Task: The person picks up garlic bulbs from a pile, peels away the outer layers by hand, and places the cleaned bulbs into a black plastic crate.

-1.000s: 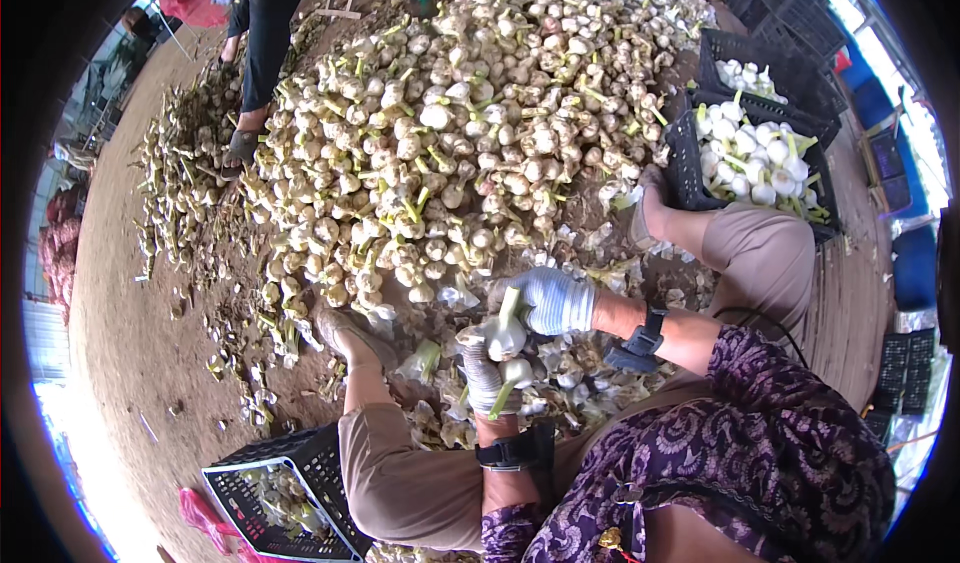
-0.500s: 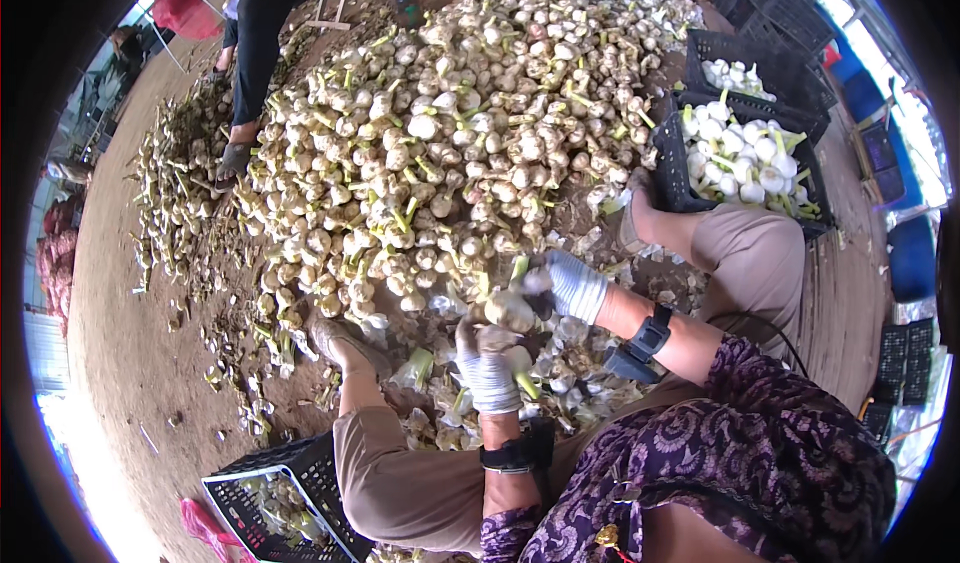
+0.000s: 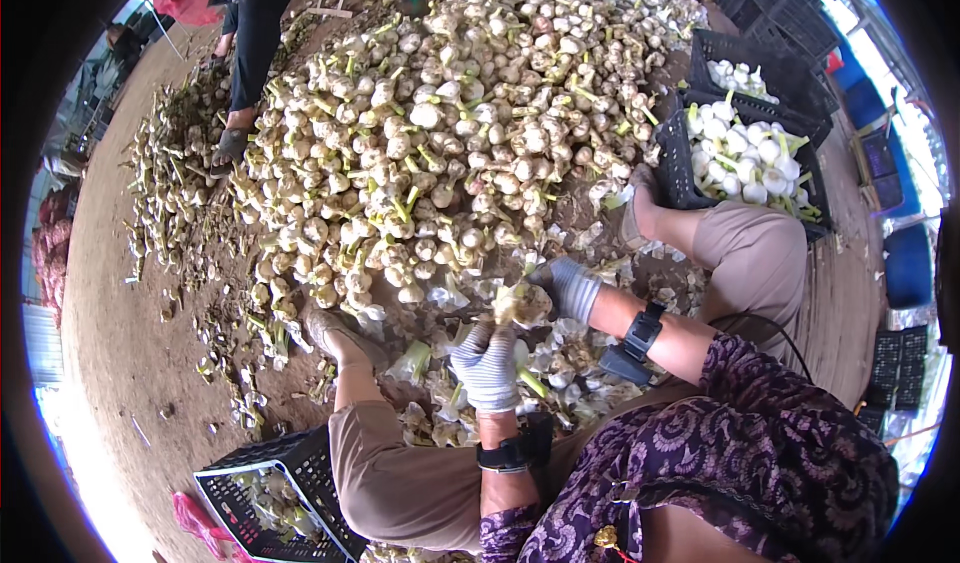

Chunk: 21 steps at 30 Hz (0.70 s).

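Between my two gloved hands is a garlic bulb (image 3: 523, 306) with loose, papery skin, slightly blurred. My left hand (image 3: 484, 365), in a striped glove with grey fingers, is closed on its near left side. From the right, my right hand (image 3: 568, 287) meets the bulb's upper side with curled fingers; its fingertips are partly hidden, and whether they pinch skin or stem is unclear. Just beyond my hands spreads a large heap of unpeeled garlic (image 3: 430, 163) with cut green stems. Peeled skins (image 3: 570, 363) litter the ground beneath.
On my right, a black crate (image 3: 675, 158) holds clean white garlic, with another black crate (image 3: 712, 48) behind it. A black crate (image 3: 225, 503) with scraps stands by my left knee. Another person's leg (image 3: 258, 53) reaches into the heap at the far left.
The garlic bulb has shifted slightly up and right and turned between my hands. My right hand has moved a little right and down, my left fingers have curled in more.
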Tool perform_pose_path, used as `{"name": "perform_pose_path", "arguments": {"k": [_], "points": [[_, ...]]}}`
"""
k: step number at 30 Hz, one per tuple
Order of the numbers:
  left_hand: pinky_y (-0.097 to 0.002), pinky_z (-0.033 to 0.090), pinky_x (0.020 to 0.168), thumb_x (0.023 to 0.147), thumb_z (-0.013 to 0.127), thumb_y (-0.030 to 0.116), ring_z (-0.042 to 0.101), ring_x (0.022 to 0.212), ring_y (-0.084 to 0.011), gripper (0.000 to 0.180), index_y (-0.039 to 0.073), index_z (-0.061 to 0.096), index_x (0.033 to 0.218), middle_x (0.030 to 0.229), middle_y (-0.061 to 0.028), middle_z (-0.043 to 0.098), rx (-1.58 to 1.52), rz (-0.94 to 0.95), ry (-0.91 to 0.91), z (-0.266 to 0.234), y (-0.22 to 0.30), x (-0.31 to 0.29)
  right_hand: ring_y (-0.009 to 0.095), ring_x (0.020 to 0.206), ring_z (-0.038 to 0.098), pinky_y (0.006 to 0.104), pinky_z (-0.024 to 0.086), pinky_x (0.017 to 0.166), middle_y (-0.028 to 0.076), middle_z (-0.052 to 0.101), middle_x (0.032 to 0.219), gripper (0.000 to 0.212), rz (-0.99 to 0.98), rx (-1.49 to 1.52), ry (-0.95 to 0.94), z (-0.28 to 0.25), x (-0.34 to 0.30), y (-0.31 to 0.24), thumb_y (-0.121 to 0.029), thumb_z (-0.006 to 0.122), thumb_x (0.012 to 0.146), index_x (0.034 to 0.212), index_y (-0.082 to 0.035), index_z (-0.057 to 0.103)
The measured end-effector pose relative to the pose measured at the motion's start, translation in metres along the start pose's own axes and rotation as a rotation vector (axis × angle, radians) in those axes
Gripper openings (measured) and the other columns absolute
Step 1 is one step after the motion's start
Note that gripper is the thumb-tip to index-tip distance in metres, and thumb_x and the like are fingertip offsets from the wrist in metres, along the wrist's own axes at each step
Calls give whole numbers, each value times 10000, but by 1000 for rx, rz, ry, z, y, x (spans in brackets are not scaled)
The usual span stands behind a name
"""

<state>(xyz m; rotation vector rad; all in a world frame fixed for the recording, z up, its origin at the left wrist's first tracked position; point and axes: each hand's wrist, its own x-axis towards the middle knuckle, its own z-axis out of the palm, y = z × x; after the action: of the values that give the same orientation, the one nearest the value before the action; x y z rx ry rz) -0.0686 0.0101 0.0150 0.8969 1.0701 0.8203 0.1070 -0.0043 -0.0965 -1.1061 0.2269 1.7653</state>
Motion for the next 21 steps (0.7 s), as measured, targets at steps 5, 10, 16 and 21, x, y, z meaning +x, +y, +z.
{"name": "perform_pose_path", "arguments": {"k": [5,10,16,21], "points": [[-249,418,492,706,635,17,520,525,-95,32,8,611,687,586,-65,571,164,327,-556,23,17,-24,217,569,566,327,466,518,122,602,694,174,-280,-531,230,-37,39,4,-147,533,840,862,-1,624],[-320,467,612,768,635,290,602,617,-208,277,53,660,908,714,-127,644,1070,-8,-833,-4,-16,-8,169,489,567,287,405,347,90,626,668,132,-283,-118,279,7,-23,-34,-133,549,829,817,-20,615],[-329,455,597,800,601,392,578,620,-222,403,8,641,915,698,-128,626,693,-88,-359,-6,-32,10,164,459,560,276,411,336,92,621,665,74,-497,-196,225,34,-49,-40,-82,602,783,802,-12,614],[-209,411,547,844,592,284,497,641,-73,326,-19,587,964,761,-19,587,99,-273,-107,6,-27,28,144,469,554,245,432,379,59,607,660,80,-534,-404,249,40,-59,-34,-79,626,758,792,-8,611]]}}
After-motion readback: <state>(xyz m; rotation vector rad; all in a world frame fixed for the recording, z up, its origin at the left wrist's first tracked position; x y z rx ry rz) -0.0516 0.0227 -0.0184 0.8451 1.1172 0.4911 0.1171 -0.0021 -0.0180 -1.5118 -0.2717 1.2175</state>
